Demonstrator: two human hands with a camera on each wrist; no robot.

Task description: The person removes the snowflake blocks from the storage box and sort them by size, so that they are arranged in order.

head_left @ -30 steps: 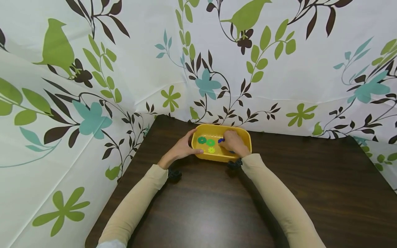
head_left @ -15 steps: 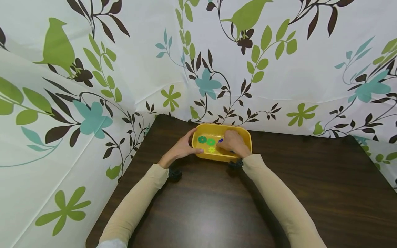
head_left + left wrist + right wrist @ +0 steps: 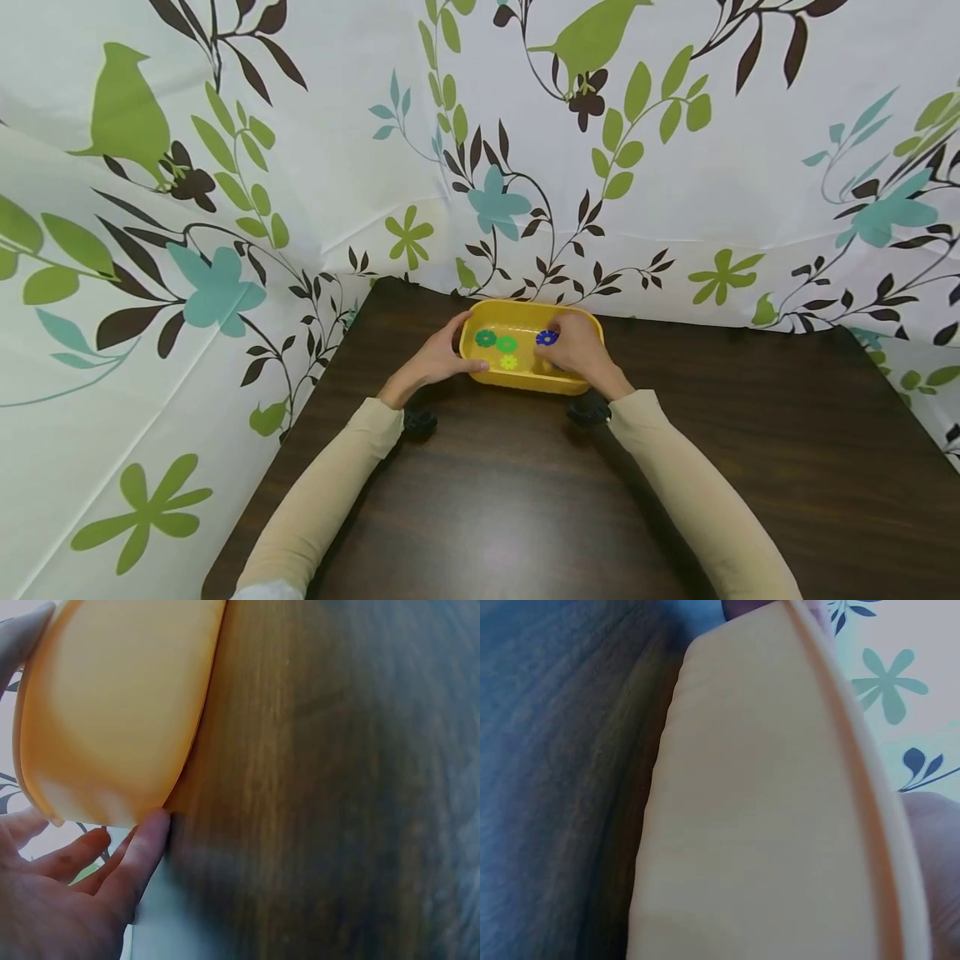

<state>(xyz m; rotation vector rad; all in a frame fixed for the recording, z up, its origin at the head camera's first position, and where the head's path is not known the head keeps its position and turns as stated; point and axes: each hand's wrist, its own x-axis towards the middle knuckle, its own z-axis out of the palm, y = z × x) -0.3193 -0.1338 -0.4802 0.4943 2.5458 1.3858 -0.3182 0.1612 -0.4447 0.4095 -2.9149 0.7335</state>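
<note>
A yellow plastic bin stands near the table's far edge. My left hand grips its left end, thumb over the front rim; the left wrist view shows fingertips against the end wall. My right hand is inside the bin, fingers curled at a blue flower-shaped disc, which shows between thumb and index finger. Part of another blue piece lies under this hand, mostly hidden. To the left lie a teal flower disc, a green one and a yellow one.
The dark wood table spreads in front and to the right. A patterned white cloth hangs right behind the bin and along the left. In the right wrist view the bin's front wall fills the middle and hides most of the hand.
My right hand has shifted right within the bin, and the blue disc has moved slightly right with it, showing more fully. The left hand keeps its hold on the bin.
</note>
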